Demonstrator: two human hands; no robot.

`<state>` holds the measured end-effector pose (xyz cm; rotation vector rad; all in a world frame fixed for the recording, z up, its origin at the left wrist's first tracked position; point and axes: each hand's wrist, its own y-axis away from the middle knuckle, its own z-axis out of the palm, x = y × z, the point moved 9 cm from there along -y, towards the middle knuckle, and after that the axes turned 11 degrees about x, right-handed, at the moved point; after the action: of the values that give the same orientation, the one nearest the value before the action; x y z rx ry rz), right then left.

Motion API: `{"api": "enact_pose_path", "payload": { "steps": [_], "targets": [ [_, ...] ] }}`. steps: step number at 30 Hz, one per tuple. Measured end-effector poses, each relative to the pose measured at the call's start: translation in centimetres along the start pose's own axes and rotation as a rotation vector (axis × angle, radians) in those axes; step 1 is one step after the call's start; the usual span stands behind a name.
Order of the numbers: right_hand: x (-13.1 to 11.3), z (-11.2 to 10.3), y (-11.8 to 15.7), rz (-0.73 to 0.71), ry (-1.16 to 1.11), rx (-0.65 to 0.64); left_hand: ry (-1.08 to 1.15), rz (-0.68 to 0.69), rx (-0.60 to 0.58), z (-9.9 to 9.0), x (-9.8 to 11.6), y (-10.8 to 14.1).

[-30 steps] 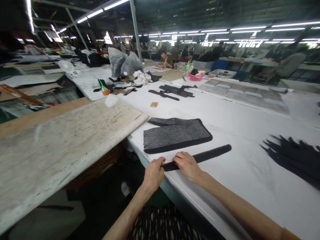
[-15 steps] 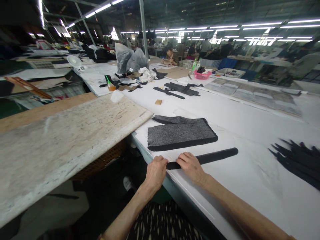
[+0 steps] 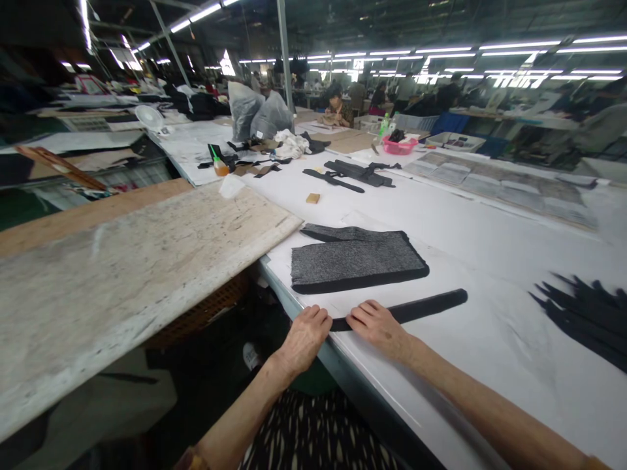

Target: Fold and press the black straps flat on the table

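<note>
A long black fabric strip (image 3: 427, 307) lies along the near edge of the white table. My left hand (image 3: 307, 334) is closed on its left end, right at the table edge. A short way along the strip, my right hand (image 3: 376, 326) presses with curled fingers, gripping it; a bit of black shows between the two hands. The fingertips are partly hidden from me. Just beyond the strip rests a grey knitted fabric piece (image 3: 360, 258) with black bands along its edges, folded so that one part lies behind the other.
At the right lies a fan of black strips (image 3: 582, 320). A stained board (image 3: 147, 281) juts in from the left, by the table's edge. Farther back are a small tan block (image 3: 313, 198), black pieces (image 3: 360, 173), an orange-filled bottle (image 3: 220, 167) and a pink basket (image 3: 400, 146).
Both hands stay on the strip at nearly the same place, with only slight finger movement. The whole view has shifted a little; the fabric pieces lie as before.
</note>
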<state>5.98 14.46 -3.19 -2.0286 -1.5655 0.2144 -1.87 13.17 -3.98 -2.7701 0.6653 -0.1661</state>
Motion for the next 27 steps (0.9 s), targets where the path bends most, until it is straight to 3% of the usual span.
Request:
{"api": "enact_pose_path", "payload": {
  "steps": [9,17,21,27],
  "targets": [
    [-0.9,0.6,0.3,-0.091,0.052,-0.043,-0.110,0.129,-0.063,0.5,1.0,0.2],
    [-0.8,0.6,0.2,-0.063,0.053,-0.069,-0.092,0.166,-0.055,0.5,0.8,1.0],
    [-0.8,1.0,-0.2,-0.037,0.072,-0.137,-0.040,0.090,0.007,0.0,0.1,1.8],
    [-0.8,1.0,-0.3,-0.030,0.075,-0.161,0.140,-0.188,0.173,-0.1,-2.4,3.7]
  ]
}}
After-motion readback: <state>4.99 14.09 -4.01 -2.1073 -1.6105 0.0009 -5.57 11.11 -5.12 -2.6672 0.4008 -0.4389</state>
